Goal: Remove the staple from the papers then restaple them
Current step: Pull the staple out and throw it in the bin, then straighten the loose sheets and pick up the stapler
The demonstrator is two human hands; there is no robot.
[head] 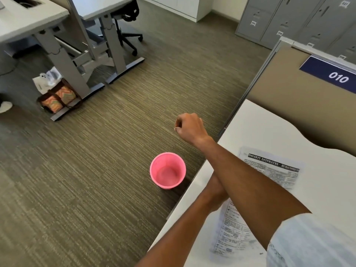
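Right hand [189, 130] is extended out past the desk [260, 128] edge, over the carpet and beyond the pink bin [167, 170]. Its fingers are curled into a fist; nothing held can be made out. The right forearm crosses over the left hand [215, 189], which sits at the desk's near edge, mostly hidden, so its grip cannot be determined. The papers [269, 168] lie flat on the desk as two printed sheets: one beyond the right forearm, headed "POVERTY ESTIMATES", and another [231, 234] nearer the person, just beside the left hand. The bin stands upright on the floor, just beside the desk.
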